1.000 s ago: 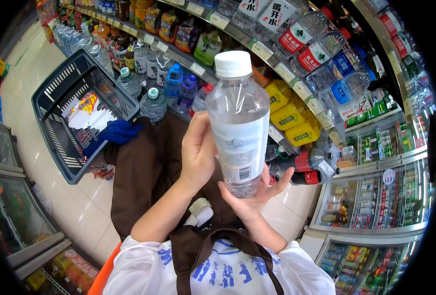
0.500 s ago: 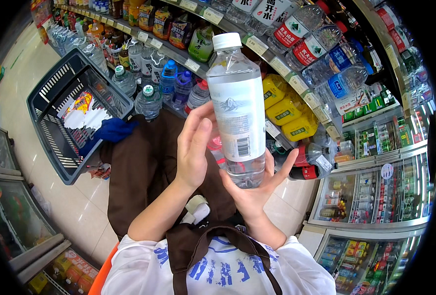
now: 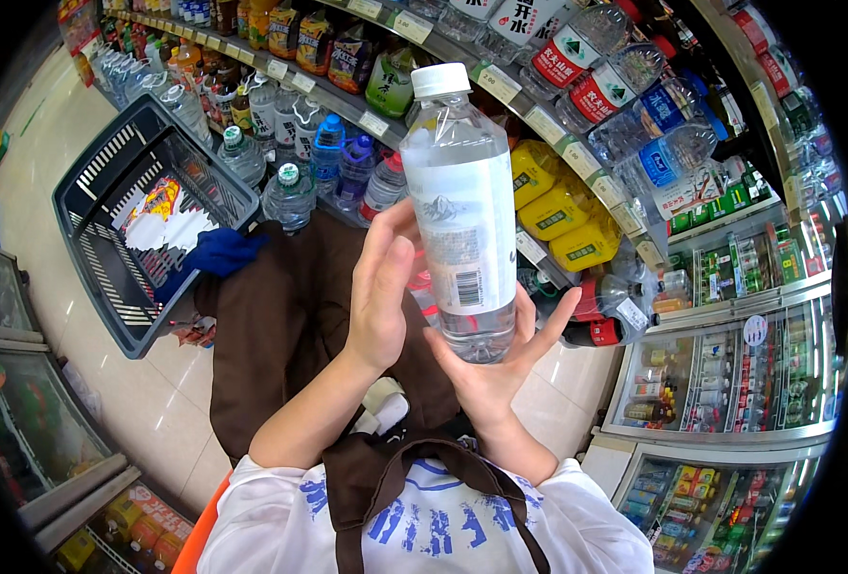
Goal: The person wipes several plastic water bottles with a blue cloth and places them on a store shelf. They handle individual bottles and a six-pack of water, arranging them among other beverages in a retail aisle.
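A clear plastic water bottle point(image 3: 462, 230) with a white screw cap stands nearly upright in front of me. Its pale label carries a mountain picture and a barcode. My right hand point(image 3: 481, 383) cups the base from below, thumb on the near left side and some fingers spread out to the right. At the bottle's left side is my left hand point(image 3: 378, 297), with the thumb raised and the fingertips reaching partly behind the bottle. Exactly where those fingertips touch is hidden.
A dark grey shopping basket point(image 3: 137, 325) at the left holds a colourful packet and a blue cloth point(image 3: 225, 252). Shelves ahead carry bottled drinks, including yellow bottles point(image 3: 553, 206). Glass-door coolers point(image 3: 730, 373) line the right, with freezer cabinets point(image 3: 32, 421) at left.
The bottle has turned slightly, so the mountain picture and barcode sit farther left and a dark mark shows at the label's right edge. Both hands stay in nearly the same place.
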### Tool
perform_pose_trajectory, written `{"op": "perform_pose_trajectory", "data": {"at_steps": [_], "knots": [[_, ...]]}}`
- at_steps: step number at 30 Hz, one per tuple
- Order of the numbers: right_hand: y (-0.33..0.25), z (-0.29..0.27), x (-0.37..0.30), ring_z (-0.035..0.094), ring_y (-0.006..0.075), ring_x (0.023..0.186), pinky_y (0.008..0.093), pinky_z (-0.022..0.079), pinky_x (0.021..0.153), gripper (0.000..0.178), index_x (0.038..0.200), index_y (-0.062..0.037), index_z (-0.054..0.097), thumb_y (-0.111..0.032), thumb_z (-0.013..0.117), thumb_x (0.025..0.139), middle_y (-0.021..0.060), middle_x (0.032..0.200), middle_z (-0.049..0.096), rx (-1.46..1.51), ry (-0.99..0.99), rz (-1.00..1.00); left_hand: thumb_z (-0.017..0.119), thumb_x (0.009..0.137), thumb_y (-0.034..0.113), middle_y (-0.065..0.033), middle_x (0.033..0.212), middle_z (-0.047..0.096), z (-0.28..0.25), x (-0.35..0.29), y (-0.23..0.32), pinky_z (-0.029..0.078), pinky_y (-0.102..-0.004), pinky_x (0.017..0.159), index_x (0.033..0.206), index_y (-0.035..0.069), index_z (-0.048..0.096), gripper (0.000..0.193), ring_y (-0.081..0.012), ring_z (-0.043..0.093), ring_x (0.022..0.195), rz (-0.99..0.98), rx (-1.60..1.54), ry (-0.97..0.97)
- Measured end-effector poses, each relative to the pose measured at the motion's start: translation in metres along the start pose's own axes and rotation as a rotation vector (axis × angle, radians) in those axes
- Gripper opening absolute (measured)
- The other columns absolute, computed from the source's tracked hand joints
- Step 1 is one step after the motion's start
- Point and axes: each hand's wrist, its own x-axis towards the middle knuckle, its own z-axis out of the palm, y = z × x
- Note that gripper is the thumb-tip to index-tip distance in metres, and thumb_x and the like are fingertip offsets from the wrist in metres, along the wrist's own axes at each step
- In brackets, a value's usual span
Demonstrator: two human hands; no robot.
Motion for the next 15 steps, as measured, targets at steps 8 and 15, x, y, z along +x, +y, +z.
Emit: {"op": "perform_pose_trajectory", "data": {"at_steps": [8, 15], "knots": [[-0.004, -0.001, 0.001, 0.040, 0.0276, 0.107, 0.0375, 0.033, 0.088, 0.116, 0.129, -0.0091, -0.018, 0.000, 0.072, 0.056, 0.0197, 0.118, 0.033, -0.005, -0.027, 0.044, 0.052, 0.079, 0.036, -0.0150, 0.117, 0.037, 0.010, -0.005, -0.001, 0.029, -0.0318, 0.091, 0.124, -0.003, 0.016, 0.070, -0.0204, 0.040, 0.107, 0.011, -0.100, -0.016], [-0.005, -0.004, -0.003, 0.030, 0.0317, 0.115, 0.0411, 0.027, 0.093, 0.118, 0.125, -0.0150, -0.028, -0.002, 0.069, 0.059, 0.0221, 0.125, 0.022, 0.003, -0.361, -0.143, 0.071, 0.063, 0.011, -0.0107, 0.102, 0.045, 0.001, -0.002, 0.003, 0.043, -0.0286, 0.075, 0.119, 0.002, 0.020, 0.075, -0.0158, 0.050, 0.090, -0.021, -0.054, 0.050]]}}
